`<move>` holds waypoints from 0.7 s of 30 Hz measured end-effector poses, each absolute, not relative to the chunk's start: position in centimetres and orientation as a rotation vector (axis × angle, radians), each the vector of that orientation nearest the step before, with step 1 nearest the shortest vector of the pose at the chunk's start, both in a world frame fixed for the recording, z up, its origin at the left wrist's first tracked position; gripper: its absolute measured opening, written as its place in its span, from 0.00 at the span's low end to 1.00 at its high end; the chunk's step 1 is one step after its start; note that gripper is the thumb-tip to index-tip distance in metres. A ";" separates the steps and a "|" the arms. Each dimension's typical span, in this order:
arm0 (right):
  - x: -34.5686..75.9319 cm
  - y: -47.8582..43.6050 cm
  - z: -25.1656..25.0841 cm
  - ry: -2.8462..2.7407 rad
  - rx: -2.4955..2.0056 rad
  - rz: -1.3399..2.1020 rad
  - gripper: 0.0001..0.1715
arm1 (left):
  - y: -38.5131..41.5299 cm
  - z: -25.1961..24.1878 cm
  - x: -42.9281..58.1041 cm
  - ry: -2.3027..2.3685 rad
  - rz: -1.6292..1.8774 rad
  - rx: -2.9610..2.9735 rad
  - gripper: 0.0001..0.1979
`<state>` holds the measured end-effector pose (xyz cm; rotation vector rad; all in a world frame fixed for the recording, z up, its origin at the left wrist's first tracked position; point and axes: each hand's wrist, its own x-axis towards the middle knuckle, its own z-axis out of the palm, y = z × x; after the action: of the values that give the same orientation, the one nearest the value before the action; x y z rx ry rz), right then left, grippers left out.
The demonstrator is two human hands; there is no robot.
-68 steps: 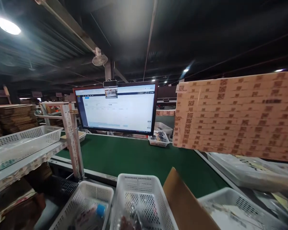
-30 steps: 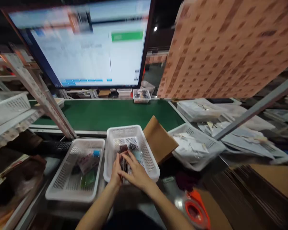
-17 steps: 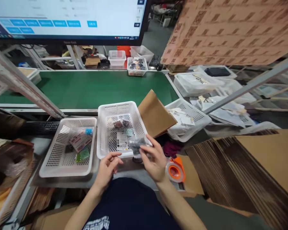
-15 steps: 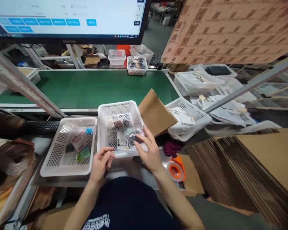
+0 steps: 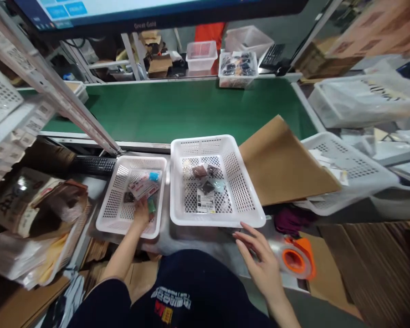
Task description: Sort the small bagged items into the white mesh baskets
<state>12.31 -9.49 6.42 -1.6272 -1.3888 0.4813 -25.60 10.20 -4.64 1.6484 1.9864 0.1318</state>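
Observation:
My left hand reaches down into the left white perforated basket, against a white-and-red packet and beside a green packet. Its fingertips are too unclear to show a grip. Also in that basket are a blue item and a dark item. My right hand is open and holds nothing, fingers spread just below the front right rim of the larger white basket. In that basket lie brown and dark small bagged items and a barcode-labelled packet.
Folded brown cardboard leans by the larger basket's right side. An orange tape dispenser lies at the right, near a cardboard stack. A green conveyor belt runs behind, under a monitor. A keyboard sits left.
My left hand has gone from the larger basket's front rim into the left basket. My right hand has come out of the larger basket, leaving a dark bagged item there. The view has shifted.

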 end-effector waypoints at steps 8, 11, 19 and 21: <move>8.4 -9.0 8.0 -1.513 -1.601 0.370 0.11 | 10.8 -2.2 -28.6 1.955 0.166 1.698 0.07; 8.0 -9.6 7.7 -1.503 -1.603 0.395 0.11 | 10.8 2.2 -28.3 1.968 0.653 1.677 0.07; 7.9 -11.1 7.6 -1.538 -1.589 0.328 0.10 | 13.4 8.7 -14.8 1.123 1.151 1.863 0.14; 8.0 -11.5 7.8 -1.502 -1.611 0.280 0.10 | 15.5 6.9 -15.5 1.324 0.953 1.980 0.17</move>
<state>7.99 -11.51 7.82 -1.6114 -1.5021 0.2796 -15.53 15.50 6.91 1.9801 1.3238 0.9529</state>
